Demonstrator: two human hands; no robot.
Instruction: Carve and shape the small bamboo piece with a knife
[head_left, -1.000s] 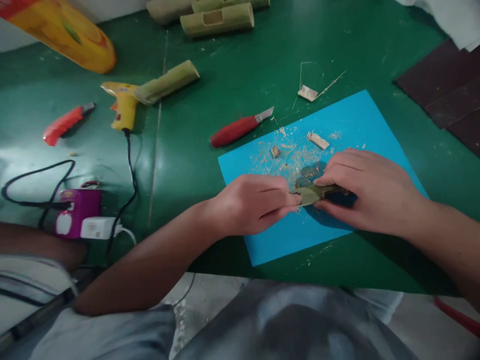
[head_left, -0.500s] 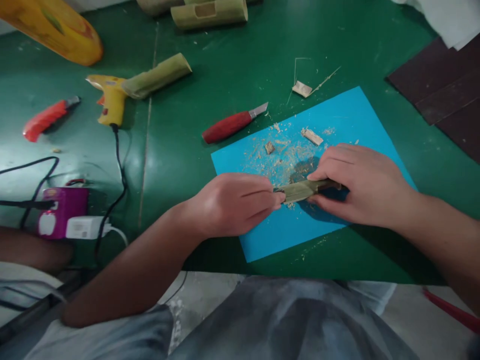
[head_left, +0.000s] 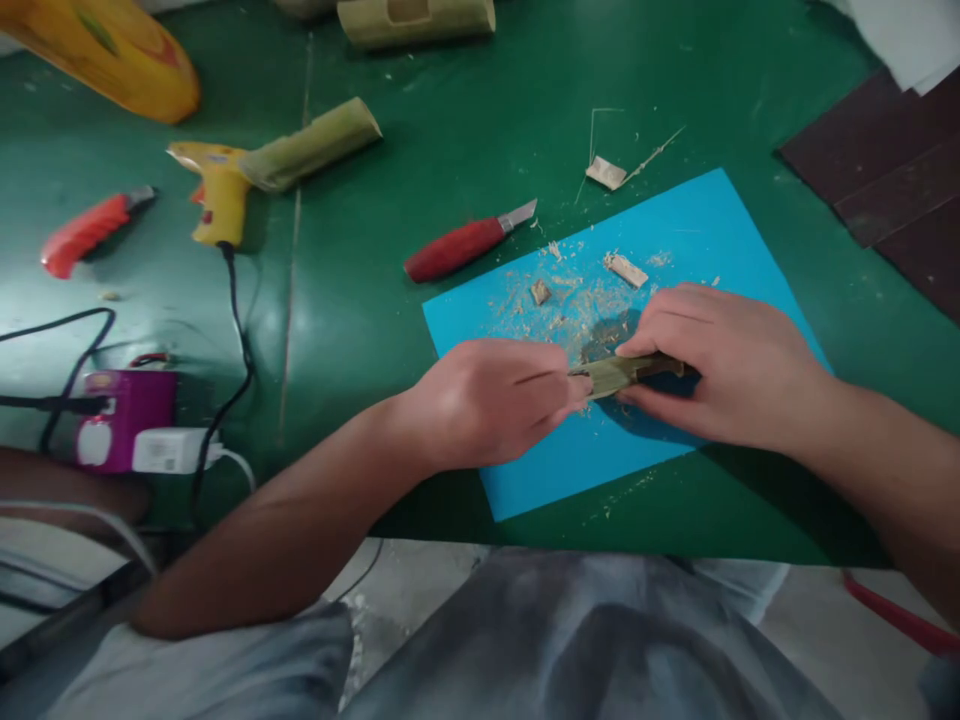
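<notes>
A short split piece of green bamboo [head_left: 613, 377] is held low over a blue sheet [head_left: 525, 480] strewn with pale shavings. My right hand [head_left: 727, 365] grips its right part between thumb and fingers, where a dark hollow shows. My left hand [head_left: 502, 400] is closed at the left end, fingertips against the bamboo. A small dark edge shows by those fingers, but what lies inside them is hidden. Two small bamboo offcuts, one squarish [head_left: 540, 291] and one longer [head_left: 626, 270], lie on the sheet. Beyond its edge rests a red-handled knife [head_left: 469, 243].
On the green table [head_left: 352, 290] are a yellow glue gun [head_left: 223, 195], a bamboo tube [head_left: 319, 145], an orange cutter [head_left: 90, 232], a purple power adapter [head_left: 124, 420] with cords, and a yellow bottle [head_left: 127, 60]. Dark brown sheets [head_left: 877, 170] lie at right, a notched bamboo tube [head_left: 416, 22] at the back.
My left hand has shifted right along the bamboo, covering more of its left end. My right hand keeps its grip in nearly the same spot. The view has tilted slightly.
</notes>
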